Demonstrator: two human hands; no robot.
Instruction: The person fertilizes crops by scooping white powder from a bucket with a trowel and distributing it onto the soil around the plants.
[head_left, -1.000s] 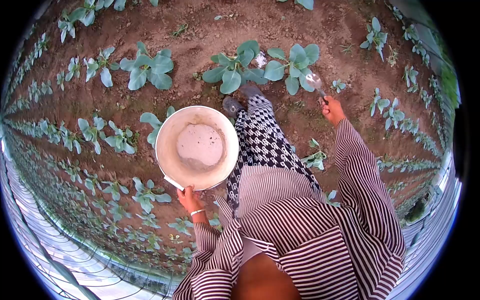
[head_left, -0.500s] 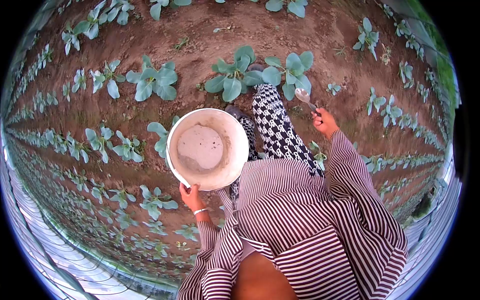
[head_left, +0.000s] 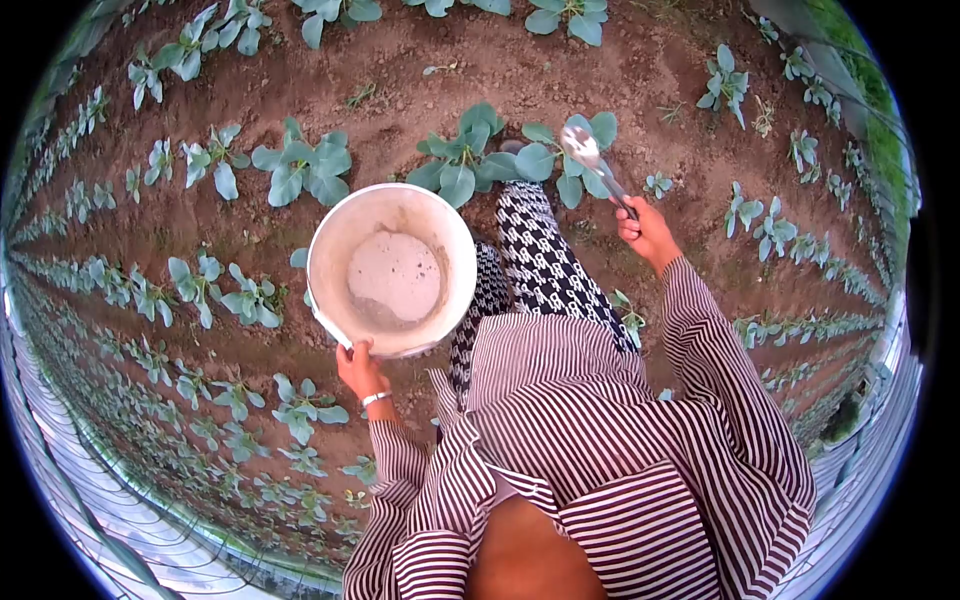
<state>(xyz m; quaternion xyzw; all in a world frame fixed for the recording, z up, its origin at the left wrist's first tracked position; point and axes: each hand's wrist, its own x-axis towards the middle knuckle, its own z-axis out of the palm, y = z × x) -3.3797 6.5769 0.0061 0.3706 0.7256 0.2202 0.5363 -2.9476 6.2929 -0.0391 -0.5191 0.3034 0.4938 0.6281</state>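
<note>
My left hand (head_left: 363, 372) grips the near-left rim of a white bucket (head_left: 455, 262). The bucket tilts so that I look down into it; pale granular material (head_left: 395, 274) lies at its bottom, and its inner wall is smeared with brown. My right hand (head_left: 648, 234) is closed around the dark handle of a metal spoon (head_left: 600, 168). Something white sits in the spoon's bowl, which is above the leaves of a broad-leaved green plant (head_left: 568, 160). Another such plant (head_left: 462, 158) grows beside it, beyond the bucket.
Rows of similar leafy plants (head_left: 305, 165) run across the brown soil (head_left: 420, 95) on both sides. My legs in patterned trousers (head_left: 545, 250) stand between the rows. Curved translucent sheeting (head_left: 110, 520) edges the field.
The bucket and my left hand have shifted left and up in view. My right hand has lifted the spoon slightly, and the spoon's bowl now appears larger and further left.
</note>
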